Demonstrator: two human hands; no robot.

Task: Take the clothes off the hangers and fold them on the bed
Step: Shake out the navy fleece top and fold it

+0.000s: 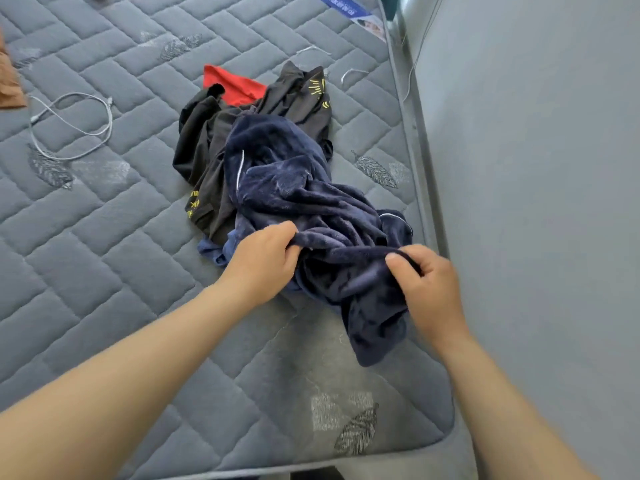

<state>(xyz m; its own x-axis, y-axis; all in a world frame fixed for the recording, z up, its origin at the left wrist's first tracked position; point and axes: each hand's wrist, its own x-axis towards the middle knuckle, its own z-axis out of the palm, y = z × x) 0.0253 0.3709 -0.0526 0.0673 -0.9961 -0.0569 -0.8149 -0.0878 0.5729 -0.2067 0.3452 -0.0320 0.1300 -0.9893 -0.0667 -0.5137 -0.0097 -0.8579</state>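
Soft, even daylight with faint shadows, perhaps from the right; wide-angle bending at edges, slight overall blur.

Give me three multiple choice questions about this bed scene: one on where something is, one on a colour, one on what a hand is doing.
1. Where does the red garment lie?
A on the floor
B at the pile's far end, beyond the black garment
C on a hanger

2. What colour is the fleece garment on top?
A white
B green
C navy

3. What is the left hand doing?
A gripping the fleece garment
B lying flat and empty
C pointing at the wall

Answers:
1 B, red shows past the black cloth.
2 C, the fleece is dark blue.
3 A, its fingers curl into the fleece.
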